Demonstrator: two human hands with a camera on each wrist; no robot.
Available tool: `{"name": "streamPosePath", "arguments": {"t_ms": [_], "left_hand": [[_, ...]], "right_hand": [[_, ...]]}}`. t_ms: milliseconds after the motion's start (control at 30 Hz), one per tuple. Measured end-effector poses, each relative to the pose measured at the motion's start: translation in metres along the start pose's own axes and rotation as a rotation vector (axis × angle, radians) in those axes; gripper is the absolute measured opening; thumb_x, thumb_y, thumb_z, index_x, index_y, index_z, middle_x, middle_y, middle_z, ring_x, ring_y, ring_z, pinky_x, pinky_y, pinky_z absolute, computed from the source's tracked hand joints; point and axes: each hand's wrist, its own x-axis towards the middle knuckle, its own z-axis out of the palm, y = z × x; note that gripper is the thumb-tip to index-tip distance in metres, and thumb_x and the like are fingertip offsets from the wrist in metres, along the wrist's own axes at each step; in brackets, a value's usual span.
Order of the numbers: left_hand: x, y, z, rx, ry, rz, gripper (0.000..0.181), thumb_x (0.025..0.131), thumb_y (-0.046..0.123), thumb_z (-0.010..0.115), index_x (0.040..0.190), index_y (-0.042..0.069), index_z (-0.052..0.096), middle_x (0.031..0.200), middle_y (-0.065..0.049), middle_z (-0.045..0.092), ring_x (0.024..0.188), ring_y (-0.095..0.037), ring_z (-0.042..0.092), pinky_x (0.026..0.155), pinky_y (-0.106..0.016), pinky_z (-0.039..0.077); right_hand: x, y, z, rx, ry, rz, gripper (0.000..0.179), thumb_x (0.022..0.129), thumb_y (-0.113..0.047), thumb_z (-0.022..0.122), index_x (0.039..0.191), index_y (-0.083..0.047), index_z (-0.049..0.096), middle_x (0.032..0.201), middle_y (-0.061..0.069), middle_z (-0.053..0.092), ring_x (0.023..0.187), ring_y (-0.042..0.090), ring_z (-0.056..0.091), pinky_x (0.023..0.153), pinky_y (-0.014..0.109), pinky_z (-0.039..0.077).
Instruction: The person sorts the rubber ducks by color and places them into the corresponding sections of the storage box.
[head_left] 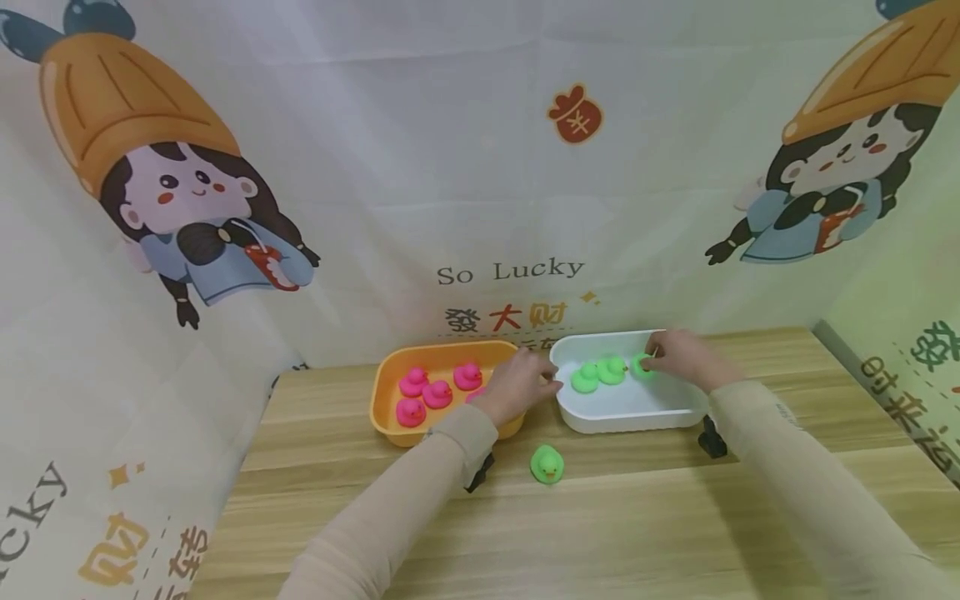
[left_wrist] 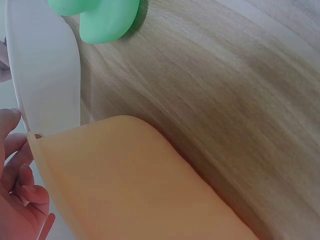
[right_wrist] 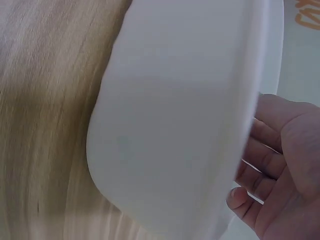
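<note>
In the head view, my right hand [head_left: 686, 357] reaches into the white basin [head_left: 630, 421], its fingertips pinching a green rubber duck [head_left: 640, 367]. Two more green ducks [head_left: 598, 374] sit to the left of it inside. My left hand [head_left: 520, 385] hangs over the right end of the orange basin [head_left: 390, 425], fingers loosely bent and their tips near the white basin's left rim. Several pink rubber ducks [head_left: 437, 394] lie in the orange basin, one partly behind that hand. Another green duck [head_left: 547, 464] stands on the table before the basins. The white wall hides the right fingertips in the right wrist view.
The basins stand side by side on a wood-grain table [head_left: 315, 500]. A printed cloth [head_left: 420, 167] hangs behind and at both sides. A black device [head_left: 712, 438] shows beneath the right wrist, and another [head_left: 480, 473] beneath the left.
</note>
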Motion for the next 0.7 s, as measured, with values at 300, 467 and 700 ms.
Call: {"name": "streamPosePath", "arguments": {"t_ms": [300, 467, 700], "left_hand": [[-0.001, 0.002, 0.0, 0.001, 0.005, 0.003, 0.028, 0.1, 0.027, 0.071, 0.118, 0.008, 0.079, 0.111, -0.002, 0.077, 0.101, -0.019, 0.058, 0.085, -0.029, 0.052], [0.0, 0.002, -0.001, 0.006, 0.0, -0.003, 0.028, 0.101, 0.028, 0.071, 0.119, 0.008, 0.079, 0.111, -0.002, 0.077, 0.101, -0.019, 0.057, 0.084, -0.028, 0.052], [0.0, 0.001, -0.001, -0.001, -0.01, -0.011, 0.029, 0.101, 0.028, 0.071, 0.12, 0.008, 0.079, 0.112, -0.002, 0.077, 0.1, -0.019, 0.056, 0.085, -0.028, 0.051]], "right_hand": [[0.002, -0.009, 0.009, -0.064, 0.029, 0.04, 0.021, 0.091, -0.02, 0.076, 0.09, 0.001, 0.07, 0.087, 0.011, 0.072, 0.08, 0.026, 0.064, 0.078, 0.046, 0.053], [0.003, -0.012, 0.008, -0.076, 0.034, 0.035, 0.022, 0.092, -0.021, 0.074, 0.089, 0.0, 0.071, 0.087, 0.011, 0.074, 0.079, 0.025, 0.065, 0.077, 0.045, 0.053], [0.005, -0.013, 0.009, -0.084, 0.015, 0.039, 0.022, 0.094, -0.021, 0.071, 0.091, 0.001, 0.071, 0.09, 0.014, 0.074, 0.082, 0.027, 0.066, 0.079, 0.047, 0.054]]}}
